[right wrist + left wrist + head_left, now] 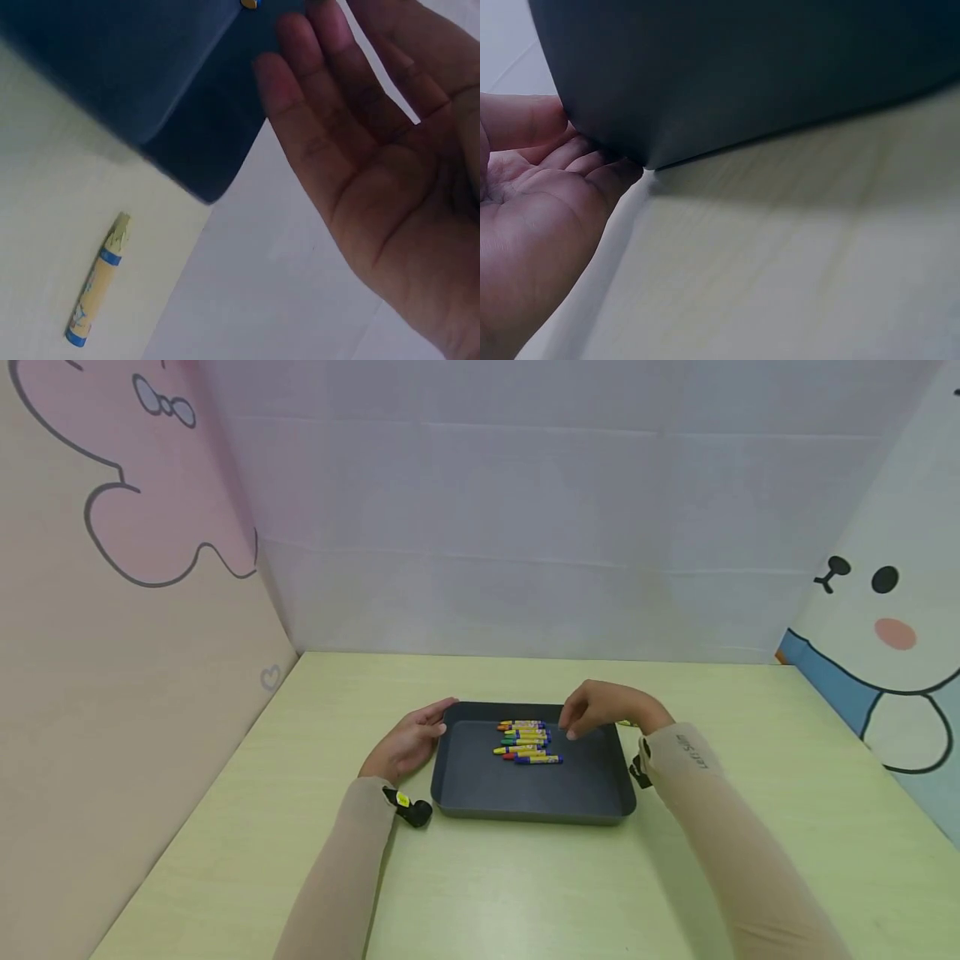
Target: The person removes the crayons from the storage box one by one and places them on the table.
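A dark grey tray (480, 793) lies on the pale green table and holds a row of several crayons (525, 743). My left hand (408, 743) lies against the tray's left wall (705, 82), its straight fingers (585, 165) touching the wall's outer side. Over the tray's far right part hovers my right hand (603, 710), held with relaxed fingers (315, 97) and an empty palm, just right of the crayons. One pale yellow crayon (99, 281) lies on the table outside the tray, by its far right corner (202, 150).
The pale green table (525, 893) is boxed in by cartoon-printed panels on the left, back and right. Both forearms wear beige sleeves, each with a small black wrist camera (408, 808).
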The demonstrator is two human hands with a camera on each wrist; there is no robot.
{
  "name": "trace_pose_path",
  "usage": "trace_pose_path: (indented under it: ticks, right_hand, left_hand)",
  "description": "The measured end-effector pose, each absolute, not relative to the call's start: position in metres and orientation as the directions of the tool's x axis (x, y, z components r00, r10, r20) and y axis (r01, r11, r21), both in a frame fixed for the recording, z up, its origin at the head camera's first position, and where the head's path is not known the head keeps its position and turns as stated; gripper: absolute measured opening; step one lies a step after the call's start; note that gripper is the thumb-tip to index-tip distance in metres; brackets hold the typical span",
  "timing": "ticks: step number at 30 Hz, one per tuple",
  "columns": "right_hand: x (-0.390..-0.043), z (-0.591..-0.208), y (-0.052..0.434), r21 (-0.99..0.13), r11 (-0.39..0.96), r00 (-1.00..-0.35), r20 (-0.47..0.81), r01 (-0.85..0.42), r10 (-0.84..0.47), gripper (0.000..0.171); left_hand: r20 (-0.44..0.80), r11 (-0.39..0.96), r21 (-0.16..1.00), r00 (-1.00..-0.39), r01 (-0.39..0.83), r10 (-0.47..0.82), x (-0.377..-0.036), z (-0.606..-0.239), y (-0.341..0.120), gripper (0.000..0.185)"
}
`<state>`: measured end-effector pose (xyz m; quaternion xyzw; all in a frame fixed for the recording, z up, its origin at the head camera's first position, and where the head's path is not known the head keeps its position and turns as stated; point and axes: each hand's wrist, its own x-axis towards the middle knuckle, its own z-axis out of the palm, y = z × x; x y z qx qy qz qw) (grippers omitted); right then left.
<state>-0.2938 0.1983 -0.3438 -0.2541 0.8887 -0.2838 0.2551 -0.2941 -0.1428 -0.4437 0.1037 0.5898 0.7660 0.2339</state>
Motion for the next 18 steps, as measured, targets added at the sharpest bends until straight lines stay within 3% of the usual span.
trace_pose_path:
  ticks: [11,18]
  right_hand:
    - [-0.296,-0.362,0.170,-0.560,0.745,-0.688,-0.378,-0.362,-0.619,0.015]
    - [-0.292,-0.366,0.160,-0.507,0.796,-0.710,-0.423,-0.330,-0.564,0.015]
  left_hand:
    - [-0.110,-0.208,0.949,-0.866,-0.238,0.489,-0.295,-0.446,-0.142,0.059]
    - [-0.122,-0.210,0.946,-0.873,-0.245,0.473,-0.296,-0.447,-0.141,0.059]
